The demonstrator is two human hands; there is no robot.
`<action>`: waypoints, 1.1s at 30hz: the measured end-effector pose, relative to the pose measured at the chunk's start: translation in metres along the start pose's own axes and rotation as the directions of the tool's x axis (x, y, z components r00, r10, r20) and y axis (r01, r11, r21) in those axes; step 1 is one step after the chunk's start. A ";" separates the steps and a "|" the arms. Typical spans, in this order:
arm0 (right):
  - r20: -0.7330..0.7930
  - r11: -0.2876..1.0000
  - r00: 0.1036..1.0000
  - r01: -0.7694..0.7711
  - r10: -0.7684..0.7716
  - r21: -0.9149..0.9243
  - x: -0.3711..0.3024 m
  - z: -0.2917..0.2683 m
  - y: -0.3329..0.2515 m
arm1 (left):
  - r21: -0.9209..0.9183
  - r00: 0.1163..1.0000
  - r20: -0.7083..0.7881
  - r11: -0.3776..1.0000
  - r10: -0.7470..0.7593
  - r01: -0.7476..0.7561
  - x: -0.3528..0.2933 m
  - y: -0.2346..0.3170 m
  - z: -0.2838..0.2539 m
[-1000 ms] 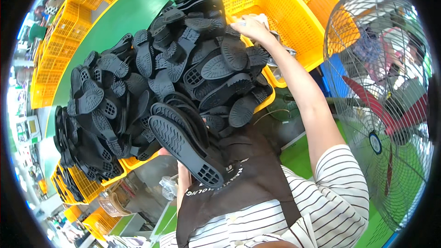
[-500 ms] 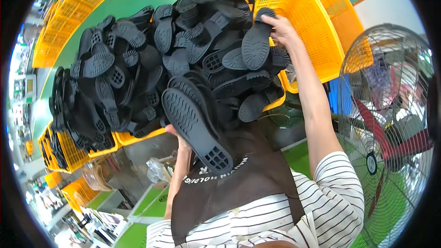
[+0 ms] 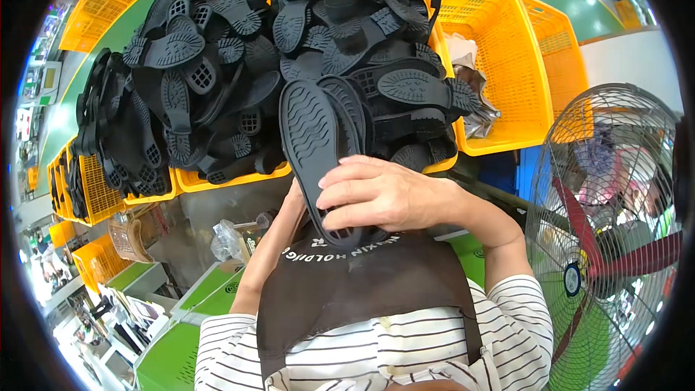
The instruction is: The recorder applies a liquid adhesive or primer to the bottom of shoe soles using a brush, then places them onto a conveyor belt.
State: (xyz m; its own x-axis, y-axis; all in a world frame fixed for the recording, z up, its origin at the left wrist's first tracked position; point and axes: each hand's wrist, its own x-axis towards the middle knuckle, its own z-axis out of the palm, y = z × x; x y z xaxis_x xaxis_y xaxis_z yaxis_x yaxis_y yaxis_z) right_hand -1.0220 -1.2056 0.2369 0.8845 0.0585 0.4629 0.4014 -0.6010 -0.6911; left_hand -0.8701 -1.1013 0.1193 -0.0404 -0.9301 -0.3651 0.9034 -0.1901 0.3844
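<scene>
In front of my apron I hold a small stack of black shoe soles (image 3: 310, 127), tread side toward me, toe ends pointing away. The top one has wavy grooves and a grid at the heel. My right hand (image 3: 380, 199) is closed over the lower end, its fingers lying across the top sole. Behind the stack's left edge my left hand (image 3: 293, 199) grips it from below, with most of its fingers hidden. Just beyond rises a big heap of black shoe soles (image 3: 174, 47), many with ridged treads or grid heels.
Yellow crates (image 3: 264, 181) bear the heap. To its right stands another yellow crate (image 3: 507, 65) with crumpled silvery wrapping (image 3: 481, 119) inside. A caged fan (image 3: 608, 239) with red blades is close on my right. Green-topped surfaces (image 3: 170, 355) lie at lower left.
My right hand has come back from the heap's right side to the stack. The single sole it held there is no longer separately visible. The stack now points more straight away from me.
</scene>
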 end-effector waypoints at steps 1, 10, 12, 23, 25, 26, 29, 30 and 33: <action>0.021 0.996 0.999 -0.045 0.043 0.081 -0.001 0.000 -0.003 | 0.011 1.000 -0.005 1.000 0.006 -0.006 0.003 0.001 -0.005; -0.257 0.858 0.877 -0.462 0.405 -0.225 -0.059 -0.078 0.031 | 0.017 0.999 -0.049 1.000 0.010 -0.009 -0.002 -0.004 -0.024; -0.245 0.607 0.770 -0.622 0.589 -0.495 -0.109 -0.089 0.062 | 0.021 0.999 -0.051 1.000 0.009 -0.007 -0.002 -0.003 -0.026; -0.196 0.509 0.670 -0.693 0.715 -0.511 -0.166 -0.104 0.102 | 0.019 0.997 -0.062 0.999 0.036 -0.035 0.002 0.004 -0.041; -0.259 0.427 0.580 -0.776 0.772 -0.464 -0.141 -0.112 0.082 | 0.007 0.997 -0.070 0.999 0.043 -0.043 -0.002 0.001 -0.042; -0.333 0.399 0.535 -0.827 0.776 -0.397 -0.129 -0.109 0.074 | 0.003 0.996 -0.076 0.999 0.041 -0.041 -0.005 -0.002 -0.042; -0.556 0.365 0.269 -0.928 0.786 0.068 -0.102 -0.091 0.046 | -0.008 0.995 -0.086 0.998 0.059 -0.060 -0.010 -0.007 -0.041; -0.586 0.460 0.261 -0.861 0.767 0.218 -0.107 -0.084 0.044 | -0.007 0.995 -0.081 0.998 0.058 -0.059 -0.010 -0.007 -0.040; -0.512 0.574 0.266 -0.285 0.817 0.767 -0.058 -0.055 -0.002 | 0.006 0.995 -0.073 0.998 0.062 -0.062 -0.010 -0.007 -0.040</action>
State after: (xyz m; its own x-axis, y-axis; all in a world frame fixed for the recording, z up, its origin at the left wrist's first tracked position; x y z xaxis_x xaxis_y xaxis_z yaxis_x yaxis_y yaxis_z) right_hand -1.0873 -1.2516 0.2420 0.4414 -0.8834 -0.1571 0.1606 0.2501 -0.9548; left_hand -0.8594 -1.0776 0.0864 0.0471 -0.9145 -0.4019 0.9016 -0.1343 0.4112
